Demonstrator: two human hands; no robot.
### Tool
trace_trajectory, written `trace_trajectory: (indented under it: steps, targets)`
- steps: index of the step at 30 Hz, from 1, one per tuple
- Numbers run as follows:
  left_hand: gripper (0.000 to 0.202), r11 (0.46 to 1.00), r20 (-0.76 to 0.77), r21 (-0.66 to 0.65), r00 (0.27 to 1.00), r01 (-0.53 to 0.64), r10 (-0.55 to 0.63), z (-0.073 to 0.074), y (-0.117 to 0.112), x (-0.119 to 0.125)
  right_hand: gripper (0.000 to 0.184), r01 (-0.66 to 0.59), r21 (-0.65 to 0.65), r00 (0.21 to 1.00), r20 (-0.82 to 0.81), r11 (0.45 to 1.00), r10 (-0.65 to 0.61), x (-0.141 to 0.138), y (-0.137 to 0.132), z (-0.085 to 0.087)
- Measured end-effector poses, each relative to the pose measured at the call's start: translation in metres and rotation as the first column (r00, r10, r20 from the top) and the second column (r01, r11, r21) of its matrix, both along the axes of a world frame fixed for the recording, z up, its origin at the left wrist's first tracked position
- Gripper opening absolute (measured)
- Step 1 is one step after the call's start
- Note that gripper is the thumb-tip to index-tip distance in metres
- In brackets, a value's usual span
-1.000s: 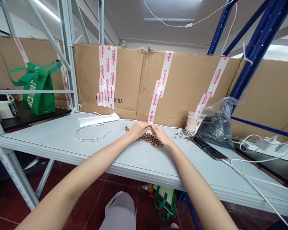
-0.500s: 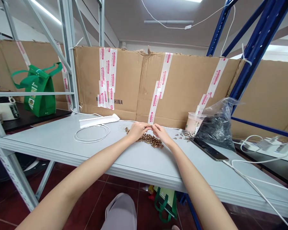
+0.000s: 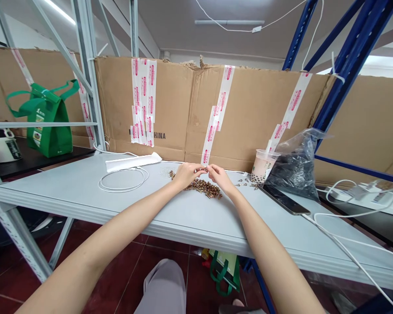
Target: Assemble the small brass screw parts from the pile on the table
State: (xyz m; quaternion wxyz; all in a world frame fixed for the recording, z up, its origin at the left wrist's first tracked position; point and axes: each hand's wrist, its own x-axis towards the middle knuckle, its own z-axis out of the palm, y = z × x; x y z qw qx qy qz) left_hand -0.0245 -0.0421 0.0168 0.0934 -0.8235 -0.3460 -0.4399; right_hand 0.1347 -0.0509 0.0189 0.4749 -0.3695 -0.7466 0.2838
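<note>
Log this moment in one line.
left hand: pinched, anything held too small to tell; right hand: pinched, close to left; screws: heaped near both hands; phone: flat near cup

What sits between the fingertips of your left hand (image 3: 184, 175) and right hand (image 3: 219, 176) is too small to tell; your left hand partly hides the brass-coloured fasteners (image 3: 207, 190).

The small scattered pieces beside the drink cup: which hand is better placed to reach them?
Probably the right hand. The scattered pieces lie to its right, on its own side, while the left hand is farther off, with the right hand in between.
</note>
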Motion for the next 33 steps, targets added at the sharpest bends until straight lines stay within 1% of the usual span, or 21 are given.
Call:
trace_trajectory:
  steps: [4,9,14,19,25,27,28,29,30,31,32,33]
  targets:
    - [0.023,1.0,-0.017,0.012,1.0,-0.002,0.002,-0.001,0.001,-0.001,0.041,-0.064,-0.051,0.998,0.012,0.997,0.065,-0.001,0.0,0.0]
    - [0.022,0.999,-0.006,0.035,1.0,0.011,-0.011,-0.002,0.001,-0.002,0.042,-0.086,-0.062,0.996,0.017,0.994,0.088,-0.001,0.0,0.0]
    - [0.022,0.999,0.028,0.039,1.0,0.01,-0.011,0.0,0.0,-0.001,0.041,-0.106,-0.059,0.994,-0.027,0.993,0.105,0.0,0.002,0.001]
    - [0.022,0.999,0.034,0.019,0.999,0.026,-0.027,0.0,0.0,-0.002,0.035,-0.122,-0.083,0.991,-0.071,0.989,0.116,0.0,-0.002,0.002]
    - [0.024,0.999,-0.029,-0.036,0.999,-0.019,0.018,0.003,-0.002,-0.002,0.035,-0.108,-0.082,0.994,-0.023,0.991,0.107,0.005,0.003,0.004]
    - [0.026,0.997,-0.057,-0.065,0.998,-0.038,0.034,0.004,-0.002,-0.004,0.036,-0.06,-0.09,0.998,0.011,0.994,0.062,0.01,0.009,0.002]
    - [0.029,0.995,-0.07,-0.082,0.996,-0.052,0.046,0.004,-0.001,-0.006,0.036,-0.01,-0.091,0.999,0.037,0.996,0.013,0.014,0.013,0.001]
    - [0.031,0.993,-0.086,-0.099,0.994,-0.071,0.063,0.005,0.001,-0.008,0.037,0.064,-0.087,0.995,0.076,0.994,-0.057,0.019,0.016,-0.001]
    - [0.033,0.989,-0.105,-0.114,0.991,-0.098,0.086,0.005,0.003,-0.011,0.038,0.173,-0.071,0.979,0.126,0.982,-0.163,0.025,0.019,-0.003]
    - [0.033,0.983,-0.13,-0.126,0.985,-0.134,0.117,0.004,0.006,-0.014,0.038,0.29,-0.036,0.939,0.202,0.956,-0.277,0.032,0.022,-0.006]
    - [0.032,0.975,-0.163,-0.135,0.974,-0.178,0.155,0.004,0.009,-0.018,0.037,0.407,0.02,0.868,0.302,0.913,-0.394,0.039,0.024,-0.009]
    - [0.031,0.963,-0.2,-0.139,0.959,-0.23,0.2,0.004,0.012,-0.023,0.034,0.509,0.091,0.765,0.407,0.856,-0.499,0.046,0.026,-0.012]
